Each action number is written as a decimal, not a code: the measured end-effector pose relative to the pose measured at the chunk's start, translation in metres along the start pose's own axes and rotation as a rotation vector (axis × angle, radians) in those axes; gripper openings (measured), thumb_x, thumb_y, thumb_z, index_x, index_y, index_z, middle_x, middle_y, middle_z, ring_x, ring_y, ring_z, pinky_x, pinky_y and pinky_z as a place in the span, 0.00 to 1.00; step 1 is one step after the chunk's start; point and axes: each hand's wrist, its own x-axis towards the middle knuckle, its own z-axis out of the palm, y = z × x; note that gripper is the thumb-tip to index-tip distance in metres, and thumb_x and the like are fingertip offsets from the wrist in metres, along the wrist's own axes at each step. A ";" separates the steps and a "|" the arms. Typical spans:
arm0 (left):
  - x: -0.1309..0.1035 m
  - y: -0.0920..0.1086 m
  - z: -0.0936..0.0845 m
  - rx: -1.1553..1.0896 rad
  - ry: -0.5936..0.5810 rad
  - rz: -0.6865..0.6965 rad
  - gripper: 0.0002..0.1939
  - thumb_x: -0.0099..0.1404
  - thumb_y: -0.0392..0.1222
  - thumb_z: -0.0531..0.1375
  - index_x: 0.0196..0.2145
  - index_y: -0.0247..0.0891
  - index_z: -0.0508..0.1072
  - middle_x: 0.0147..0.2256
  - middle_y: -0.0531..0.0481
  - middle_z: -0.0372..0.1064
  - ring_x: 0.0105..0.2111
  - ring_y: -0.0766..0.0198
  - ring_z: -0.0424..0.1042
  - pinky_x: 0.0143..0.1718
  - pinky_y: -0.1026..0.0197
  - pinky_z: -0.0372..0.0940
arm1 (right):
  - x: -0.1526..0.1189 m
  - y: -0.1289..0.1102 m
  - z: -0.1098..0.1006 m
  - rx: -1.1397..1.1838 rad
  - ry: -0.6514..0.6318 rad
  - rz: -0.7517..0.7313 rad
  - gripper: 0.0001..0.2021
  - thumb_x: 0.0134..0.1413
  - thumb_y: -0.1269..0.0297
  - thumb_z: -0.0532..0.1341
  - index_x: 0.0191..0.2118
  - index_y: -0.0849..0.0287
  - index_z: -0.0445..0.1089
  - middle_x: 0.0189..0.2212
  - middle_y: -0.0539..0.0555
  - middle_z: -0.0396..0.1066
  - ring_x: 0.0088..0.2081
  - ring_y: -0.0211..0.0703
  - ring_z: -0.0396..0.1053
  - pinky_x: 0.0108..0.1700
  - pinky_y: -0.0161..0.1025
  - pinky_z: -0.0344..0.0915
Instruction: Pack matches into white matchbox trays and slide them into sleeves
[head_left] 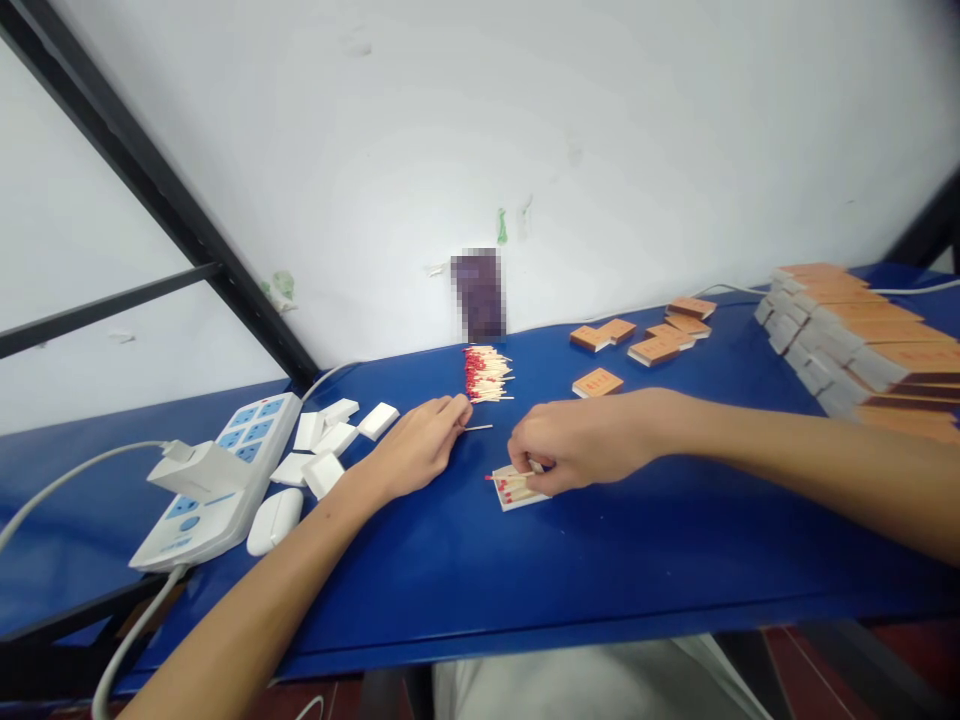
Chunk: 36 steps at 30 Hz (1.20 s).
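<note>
My left hand (435, 440) is closed in a pinch on a single match (480, 428), whose pale stick points right, just in front of the match pile. Over a small white matchbox tray (517, 503), my right hand (570, 448) reaches down with thumb and fingers bent together. Several red-headed matches (514, 487) lie in that tray, and one match head pokes out past its left edge, its stick leading to my right fingertips. The fingertips partly hide the tray's right side. Behind both hands lies a pile of loose matches (487, 374), red heads to the left.
Empty white trays (337, 438) lie left, beside a white earphone case (274, 521) and a power strip (247, 470) with a plugged charger. Orange matchbox sleeves (598, 382) are scattered behind my right hand. A tall stack of matchboxes (862, 330) stands far right. A dark blurred object (478, 295) leans against the wall.
</note>
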 end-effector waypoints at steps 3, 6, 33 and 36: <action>0.000 0.001 0.000 -0.017 0.010 0.007 0.06 0.72 0.36 0.44 0.36 0.40 0.57 0.32 0.51 0.60 0.31 0.62 0.60 0.33 0.60 0.55 | -0.001 0.001 -0.001 -0.009 0.003 -0.025 0.11 0.54 0.64 0.58 0.39 0.63 0.74 0.34 0.56 0.74 0.34 0.41 0.66 0.31 0.35 0.56; -0.001 0.006 -0.002 -0.083 0.035 0.010 0.05 0.71 0.36 0.45 0.35 0.40 0.57 0.32 0.52 0.60 0.29 0.63 0.60 0.32 0.60 0.54 | -0.004 0.002 -0.003 -0.015 -0.003 -0.036 0.11 0.54 0.63 0.58 0.38 0.62 0.75 0.32 0.55 0.73 0.32 0.40 0.65 0.30 0.35 0.55; -0.006 0.043 -0.013 -0.194 -0.093 0.044 0.19 0.63 0.53 0.59 0.25 0.38 0.60 0.22 0.58 0.58 0.26 0.68 0.58 0.38 0.60 0.55 | -0.003 0.011 -0.015 0.004 -0.049 0.010 0.15 0.58 0.54 0.58 0.45 0.58 0.69 0.32 0.52 0.71 0.32 0.40 0.66 0.29 0.34 0.54; -0.006 0.048 -0.009 -0.186 -0.165 0.035 0.23 0.57 0.62 0.62 0.35 0.40 0.64 0.23 0.58 0.60 0.24 0.67 0.59 0.29 0.62 0.52 | 0.004 0.016 -0.011 0.020 -0.061 -0.021 0.11 0.57 0.58 0.58 0.40 0.61 0.70 0.29 0.51 0.71 0.29 0.37 0.65 0.29 0.33 0.54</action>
